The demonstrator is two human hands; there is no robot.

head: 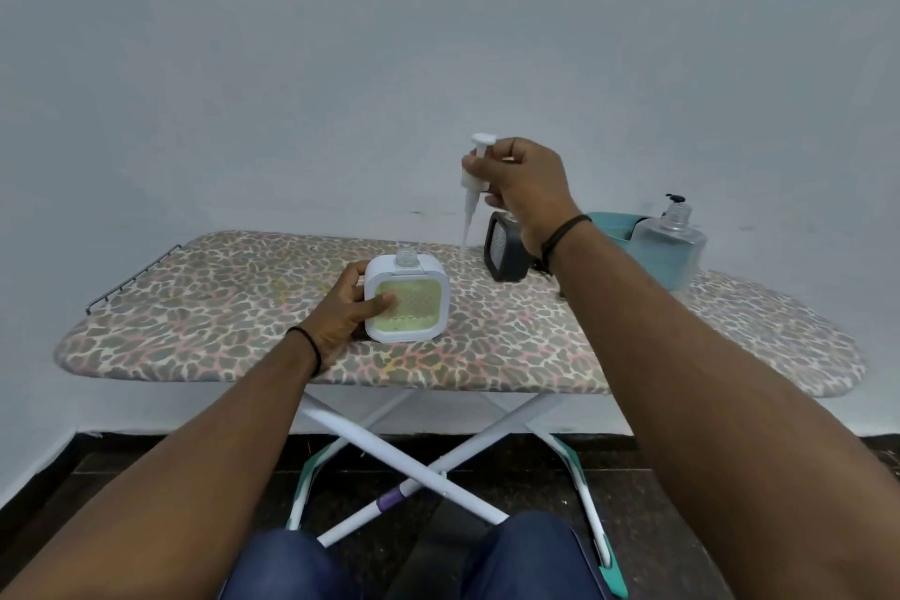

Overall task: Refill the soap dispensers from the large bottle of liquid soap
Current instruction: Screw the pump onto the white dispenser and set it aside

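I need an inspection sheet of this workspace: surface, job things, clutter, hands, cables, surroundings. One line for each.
Surface: ironing board with a leopard-print cover, on crossed white legs.
Job's things: white square dispenser upright, neck open, greenish soap inside; its pump lifted out; dark dispenser behind; clear pump bottle at the far right.
Clutter: teal tub beside the clear pump bottle.
Hands: left hand grips the white square dispenser; right hand holds the pump above the board.
Cables: nothing seen.
Surroundings: plain pale wall, dark floor.
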